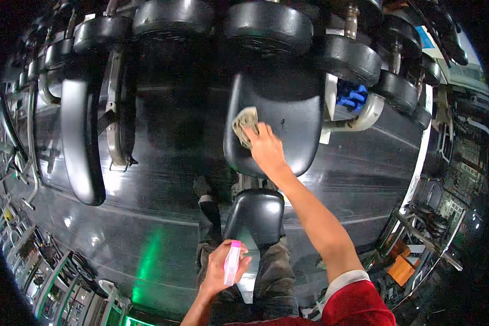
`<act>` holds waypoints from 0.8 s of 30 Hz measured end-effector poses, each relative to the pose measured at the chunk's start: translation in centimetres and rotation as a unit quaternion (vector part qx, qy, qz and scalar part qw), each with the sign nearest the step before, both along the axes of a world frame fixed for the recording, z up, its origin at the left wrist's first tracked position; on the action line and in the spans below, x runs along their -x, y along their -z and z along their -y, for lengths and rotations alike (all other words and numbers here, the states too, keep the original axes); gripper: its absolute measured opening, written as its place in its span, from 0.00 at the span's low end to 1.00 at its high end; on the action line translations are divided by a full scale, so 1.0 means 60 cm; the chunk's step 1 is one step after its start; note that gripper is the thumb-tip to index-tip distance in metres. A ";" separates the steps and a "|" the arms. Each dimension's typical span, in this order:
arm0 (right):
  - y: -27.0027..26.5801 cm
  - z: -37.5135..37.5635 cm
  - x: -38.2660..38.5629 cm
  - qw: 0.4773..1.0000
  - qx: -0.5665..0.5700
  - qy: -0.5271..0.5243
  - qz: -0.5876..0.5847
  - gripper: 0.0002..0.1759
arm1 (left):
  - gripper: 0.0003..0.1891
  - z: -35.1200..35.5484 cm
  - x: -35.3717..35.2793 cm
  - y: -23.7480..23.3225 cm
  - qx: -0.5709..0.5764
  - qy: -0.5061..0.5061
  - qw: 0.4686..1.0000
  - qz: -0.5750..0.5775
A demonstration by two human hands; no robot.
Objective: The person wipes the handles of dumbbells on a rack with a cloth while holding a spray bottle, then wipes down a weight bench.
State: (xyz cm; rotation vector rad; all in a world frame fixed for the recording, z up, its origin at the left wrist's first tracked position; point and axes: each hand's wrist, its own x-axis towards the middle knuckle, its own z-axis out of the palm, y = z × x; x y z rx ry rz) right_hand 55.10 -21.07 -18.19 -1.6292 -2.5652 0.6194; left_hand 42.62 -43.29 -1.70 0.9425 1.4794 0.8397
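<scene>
My right hand [267, 148] presses a crumpled grey-beige cloth [246, 126] against the left side of a black padded bench backrest [290, 122]. A small dark mark shows on the padding to the right of the hand. Below the backrest is the smaller black bench seat [257, 214], between my legs. Low in the view, my left hand [220, 267] is closed around a pink-and-white spray bottle [232, 263], seen from above; its lower part is hidden by the hand.
Heavy black dumbbells [269, 24] line a rack across the top. Another padded bench [81, 141] stands on the left. A blue object [352, 96] lies behind the rack's pale leg [358, 120]. Gym machines fill both sides of the dark floor [163, 217].
</scene>
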 end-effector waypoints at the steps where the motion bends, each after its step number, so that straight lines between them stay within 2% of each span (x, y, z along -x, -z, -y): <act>1: -0.012 0.003 -0.011 0.998 0.054 -0.005 -0.031 0.25 | 0.14 -0.002 0.001 -0.003 0.000 0.002 1.000 0.003; 2: -0.022 -0.001 -0.021 0.992 0.107 -0.011 -0.061 0.26 | 0.14 -0.001 0.001 -0.002 -0.003 0.001 1.000 0.002; 3: -0.030 -0.018 -0.029 0.992 0.105 -0.013 -0.061 0.26 | 0.14 0.002 0.002 -0.001 -0.005 -0.001 1.000 0.001; 5: -0.037 -0.078 -0.038 0.993 0.023 0.021 -0.116 0.32 | 0.14 0.004 -0.001 0.000 -0.007 -0.003 1.000 0.001; 7: -0.036 -0.152 -0.028 0.976 -0.116 0.073 -0.169 0.30 | 0.14 0.005 -0.004 -0.002 0.011 0.004 1.000 -0.005; 9: -0.010 -0.205 -0.021 0.976 -0.103 0.162 -0.103 0.26 | 0.14 0.011 -0.007 0.002 0.006 0.017 1.000 -0.014; 11: 0.030 -0.202 -0.010 0.979 -0.075 0.188 -0.018 0.22 | 0.14 0.012 -0.009 0.003 -0.001 0.031 0.999 -0.024; 12: 0.042 -0.190 -0.003 0.979 -0.112 0.167 -0.023 0.19 | 0.14 0.012 -0.011 0.002 0.003 0.028 0.999 -0.020; 13: 0.050 -0.168 -0.006 0.982 -0.122 0.142 -0.024 0.21 | 0.14 0.012 -0.012 -0.001 0.008 0.025 1.000 -0.015; 14: 0.047 -0.140 -0.010 0.986 -0.115 0.119 -0.035 0.19 | 0.14 0.012 -0.013 0.002 0.007 0.026 1.000 -0.012; 15: 0.043 -0.112 -0.018 0.988 -0.109 0.095 -0.046 0.17 | 0.14 0.012 -0.015 0.010 -0.041 0.020 0.999 -0.008; 17: 0.033 -0.050 -0.043 0.995 -0.055 0.075 -0.042 0.19 | 0.14 0.004 -0.017 0.007 -0.092 0.012 0.996 -0.004; 18: 0.019 -0.029 -0.056 0.995 -0.057 0.073 -0.042 0.19 | 0.14 -0.003 -0.016 -0.004 -0.049 0.007 0.999 0.008; 19: 0.006 -0.009 -0.074 0.994 -0.006 0.069 -0.083 0.20 | 0.13 -0.006 -0.015 -0.014 -0.005 0.002 1.000 0.020; 20: -0.003 -0.002 -0.089 0.989 0.045 0.065 -0.125 0.21 | 0.13 -0.006 -0.015 -0.020 -0.005 0.002 1.000 0.019; 21: -0.008 -0.008 -0.104 0.989 0.044 0.064 -0.127 0.21 | 0.13 -0.007 -0.013 -0.025 -0.004 0.004 1.000 0.015; 23: -0.013 -0.026 -0.131 0.967 0.164 0.088 -0.172 0.23 | 0.13 -0.011 -0.010 -0.030 -0.007 0.004 1.000 0.009; 24: -0.008 -0.047 -0.141 0.967 0.126 0.105 -0.195 0.23 | 0.13 -0.012 -0.008 -0.031 -0.022 0.010 1.000 0.000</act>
